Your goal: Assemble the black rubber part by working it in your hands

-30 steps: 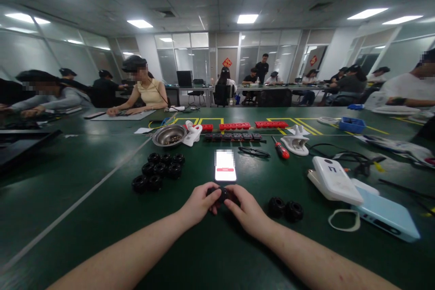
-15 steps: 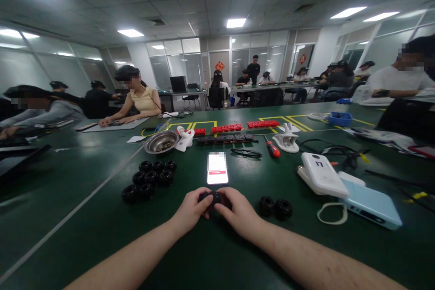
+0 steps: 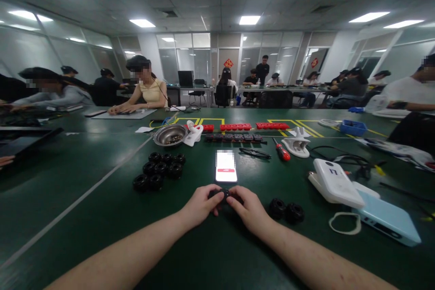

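My left hand and my right hand meet at the table's middle, both closed on one small black wheel held between the fingertips. Just beyond them a phone lies face up with its screen lit. Several black wheels sit in a cluster to the left. Two more black wheels lie close by my right hand.
On the green table stand a steel bowl, red parts strips, a red-handled screwdriver, white clips, a white device on a light blue box and a white band. Other people work at the far sides.
My hands stay together on the black wheel with only slight finger shifts. The view swung left and down, then came back.
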A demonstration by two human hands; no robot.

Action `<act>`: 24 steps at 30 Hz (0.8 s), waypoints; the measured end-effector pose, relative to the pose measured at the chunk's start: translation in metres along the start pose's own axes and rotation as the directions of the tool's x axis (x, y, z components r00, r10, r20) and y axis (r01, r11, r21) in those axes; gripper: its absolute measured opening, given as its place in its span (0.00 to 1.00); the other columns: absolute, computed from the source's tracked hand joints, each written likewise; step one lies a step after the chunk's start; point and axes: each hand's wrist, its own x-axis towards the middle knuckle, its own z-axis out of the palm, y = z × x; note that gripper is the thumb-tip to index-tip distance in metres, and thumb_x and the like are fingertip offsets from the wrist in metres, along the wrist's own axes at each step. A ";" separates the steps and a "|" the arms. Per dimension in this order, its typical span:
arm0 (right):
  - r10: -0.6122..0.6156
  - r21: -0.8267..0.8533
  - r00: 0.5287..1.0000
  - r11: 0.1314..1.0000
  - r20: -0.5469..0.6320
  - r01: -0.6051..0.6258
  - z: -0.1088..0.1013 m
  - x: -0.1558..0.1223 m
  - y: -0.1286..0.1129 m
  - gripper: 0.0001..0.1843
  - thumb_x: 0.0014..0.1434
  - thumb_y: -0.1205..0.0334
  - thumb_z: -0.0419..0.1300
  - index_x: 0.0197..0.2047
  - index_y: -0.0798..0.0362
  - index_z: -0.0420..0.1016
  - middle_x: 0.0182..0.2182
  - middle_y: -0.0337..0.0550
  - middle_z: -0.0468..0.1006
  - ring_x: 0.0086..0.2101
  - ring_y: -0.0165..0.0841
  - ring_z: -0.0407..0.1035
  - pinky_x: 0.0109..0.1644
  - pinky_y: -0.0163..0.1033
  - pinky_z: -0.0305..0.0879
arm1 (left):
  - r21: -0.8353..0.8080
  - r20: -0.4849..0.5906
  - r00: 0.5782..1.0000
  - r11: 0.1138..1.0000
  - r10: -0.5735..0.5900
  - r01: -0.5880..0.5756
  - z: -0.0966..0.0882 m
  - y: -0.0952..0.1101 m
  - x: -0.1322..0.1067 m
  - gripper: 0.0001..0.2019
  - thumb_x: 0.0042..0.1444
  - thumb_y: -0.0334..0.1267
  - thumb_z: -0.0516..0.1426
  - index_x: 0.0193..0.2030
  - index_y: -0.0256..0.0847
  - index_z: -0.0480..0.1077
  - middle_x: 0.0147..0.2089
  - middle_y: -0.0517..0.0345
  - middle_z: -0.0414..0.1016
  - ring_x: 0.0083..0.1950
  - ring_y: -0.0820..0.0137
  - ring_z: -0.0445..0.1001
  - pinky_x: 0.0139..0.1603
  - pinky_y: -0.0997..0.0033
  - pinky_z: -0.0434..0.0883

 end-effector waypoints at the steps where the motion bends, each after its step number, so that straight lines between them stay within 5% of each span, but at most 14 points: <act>1: -0.005 0.003 1.000 1.000 -0.004 0.005 0.000 -0.001 -0.001 0.06 0.55 0.61 0.54 0.35 0.55 0.68 0.28 0.40 0.69 0.30 0.31 0.62 0.33 0.35 0.57 | -0.018 -0.001 1.000 1.000 -0.007 0.007 0.000 0.000 0.001 0.17 0.53 0.48 0.51 0.37 0.34 0.65 0.25 0.61 0.65 0.22 0.76 0.66 0.23 0.76 0.64; 5: -0.007 -0.019 1.000 1.000 -0.015 0.006 -0.003 -0.004 -0.004 0.09 0.56 0.59 0.53 0.38 0.54 0.67 0.28 0.40 0.69 0.29 0.31 0.62 0.32 0.34 0.57 | 0.001 -0.032 0.999 1.000 0.018 -0.018 0.001 0.001 -0.001 0.15 0.53 0.47 0.51 0.37 0.34 0.64 0.26 0.62 0.65 0.22 0.76 0.66 0.23 0.76 0.64; 11: 0.005 -0.044 1.000 0.999 0.013 -0.004 -0.006 -0.005 -0.003 0.13 0.58 0.57 0.52 0.27 0.55 0.68 0.25 0.39 0.68 0.28 0.31 0.61 0.31 0.35 0.54 | 0.130 -0.039 0.998 0.991 0.044 -0.038 0.005 0.004 -0.004 0.17 0.52 0.47 0.53 0.42 0.36 0.64 0.32 0.58 0.66 0.25 0.75 0.67 0.25 0.74 0.66; 19: -0.022 -0.021 1.000 1.000 0.012 0.022 -0.007 -0.008 -0.006 0.08 0.54 0.61 0.56 0.38 0.53 0.67 0.29 0.39 0.69 0.30 0.30 0.62 0.32 0.34 0.56 | 0.110 -0.027 0.999 0.994 0.027 -0.024 0.004 0.006 -0.003 0.16 0.54 0.47 0.50 0.35 0.34 0.66 0.26 0.60 0.66 0.24 0.75 0.66 0.25 0.74 0.65; 24: -0.008 -0.055 1.000 0.998 0.016 0.009 -0.006 -0.006 -0.005 0.12 0.58 0.58 0.51 0.27 0.55 0.67 0.25 0.39 0.68 0.28 0.31 0.61 0.31 0.34 0.55 | 0.208 -0.023 0.999 0.977 0.046 -0.040 0.004 0.012 -0.008 0.14 0.50 0.44 0.55 0.41 0.37 0.66 0.36 0.57 0.68 0.27 0.73 0.67 0.26 0.74 0.66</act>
